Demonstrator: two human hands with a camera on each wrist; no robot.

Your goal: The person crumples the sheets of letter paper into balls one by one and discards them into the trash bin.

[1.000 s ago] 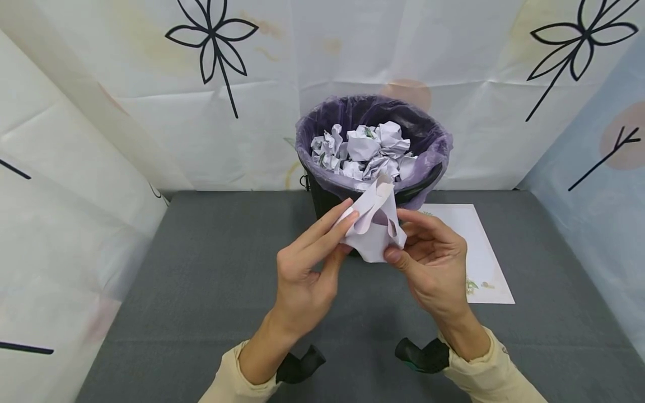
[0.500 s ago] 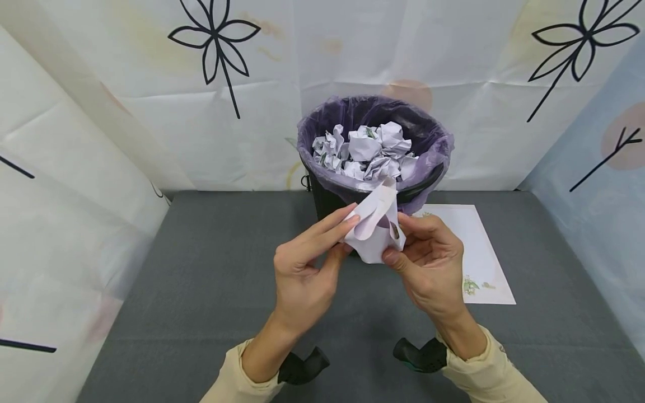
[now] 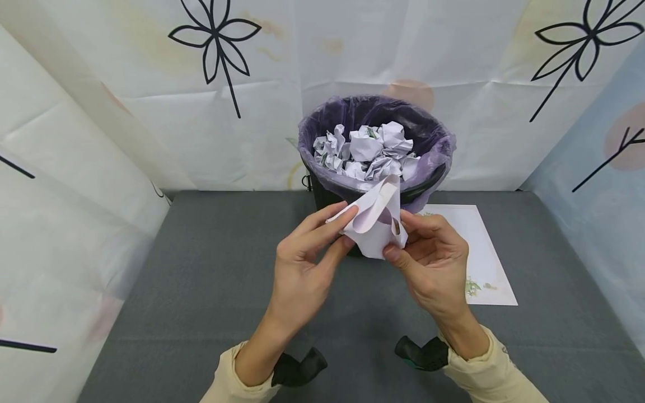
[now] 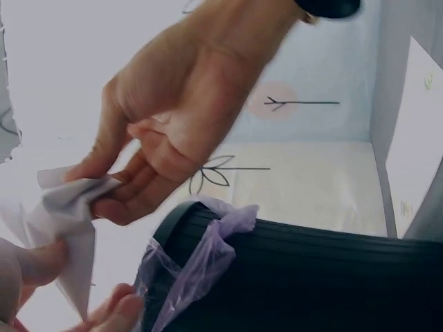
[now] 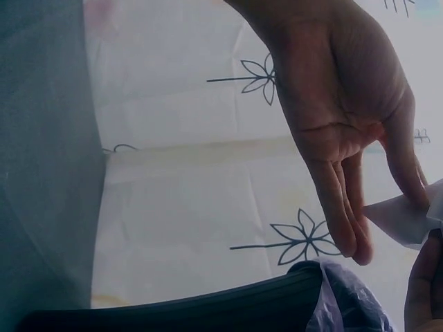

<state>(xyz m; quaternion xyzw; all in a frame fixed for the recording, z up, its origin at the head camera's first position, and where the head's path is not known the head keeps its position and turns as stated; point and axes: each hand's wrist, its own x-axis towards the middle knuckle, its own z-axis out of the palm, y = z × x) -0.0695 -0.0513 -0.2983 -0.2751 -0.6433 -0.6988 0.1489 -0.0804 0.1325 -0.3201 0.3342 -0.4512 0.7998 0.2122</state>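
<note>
A partly folded white sheet of paper (image 3: 375, 240) is held up in front of the bin, its upper part curling into a loop. On its left side, my left hand (image 3: 304, 260) pinches the paper between thumb and extended fingers. My right hand (image 3: 435, 263) grips the lower right corner with thumb and index finger, the other fingers curled behind. In the left wrist view, the right hand (image 4: 183, 104) holds the paper (image 4: 69, 221) from above. The right wrist view has the left hand (image 5: 339, 104) beside a corner of the paper (image 5: 401, 218).
Behind the hands stands a black bin (image 3: 325, 193) with a purple liner (image 3: 438, 151), containing several crumpled paper balls (image 3: 366, 146). A flat printed sheet (image 3: 486, 257) lies on the grey table (image 3: 211, 280) to the right. Patterned white cloth (image 3: 242, 151) encloses the back and sides.
My left fingers have shifted slightly along the paper's left edge, and a corner now shows past them. The loop has widened a little. My right hand keeps its grip.
</note>
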